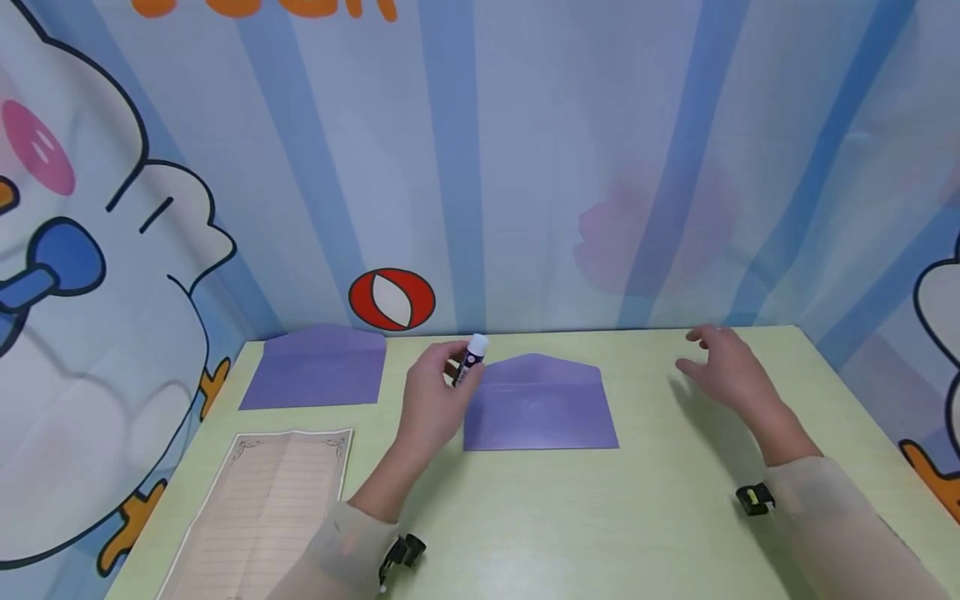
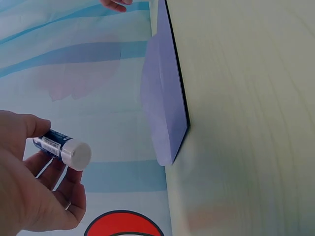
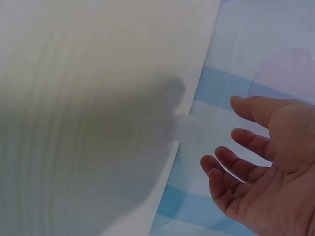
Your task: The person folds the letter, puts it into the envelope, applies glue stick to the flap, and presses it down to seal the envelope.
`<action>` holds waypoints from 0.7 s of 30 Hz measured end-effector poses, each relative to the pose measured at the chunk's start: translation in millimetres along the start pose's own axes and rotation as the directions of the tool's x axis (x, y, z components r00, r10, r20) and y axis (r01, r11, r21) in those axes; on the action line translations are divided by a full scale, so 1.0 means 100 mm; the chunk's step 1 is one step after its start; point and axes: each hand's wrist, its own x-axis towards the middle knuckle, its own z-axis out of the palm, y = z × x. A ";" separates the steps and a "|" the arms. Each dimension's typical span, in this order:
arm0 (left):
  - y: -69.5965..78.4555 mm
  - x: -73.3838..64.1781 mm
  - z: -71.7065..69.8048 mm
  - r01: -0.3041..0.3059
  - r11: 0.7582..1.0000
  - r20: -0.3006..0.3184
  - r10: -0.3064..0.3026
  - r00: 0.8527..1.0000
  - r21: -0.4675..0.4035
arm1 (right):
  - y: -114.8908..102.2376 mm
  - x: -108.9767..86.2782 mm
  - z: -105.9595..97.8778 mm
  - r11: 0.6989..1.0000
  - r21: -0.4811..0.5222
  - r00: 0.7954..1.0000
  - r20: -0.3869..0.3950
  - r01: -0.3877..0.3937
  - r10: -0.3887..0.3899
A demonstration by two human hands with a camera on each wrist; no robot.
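Observation:
My left hand (image 1: 435, 390) grips a glue stick (image 1: 470, 360) with a dark label and a white cap, held above the table and tilted. In the left wrist view the white cap of the glue stick (image 2: 76, 155) points away from the palm, with the thumb and fingers around the barrel. Just right of this hand a purple envelope (image 1: 542, 417) lies with its flap raised toward the back. Over the table's right side hovers my right hand (image 1: 727, 367), holding nothing. Its fingers are loosely bent in the right wrist view.
Another purple envelope (image 1: 315, 379), flap also raised, lies at the back left. In front of it is a creased sheet of lined letter paper (image 1: 262, 500) with ornate corners. Behind the table's back edge hangs a blue striped cartoon backdrop (image 1: 525, 167).

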 end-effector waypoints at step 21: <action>-0.11 0.01 0.05 -0.207 0.847 0.130 0.164 0.978 0.490 | 0.00 0.05 0.08 0.993 -0.120 0.995 0.097 -0.018 0.030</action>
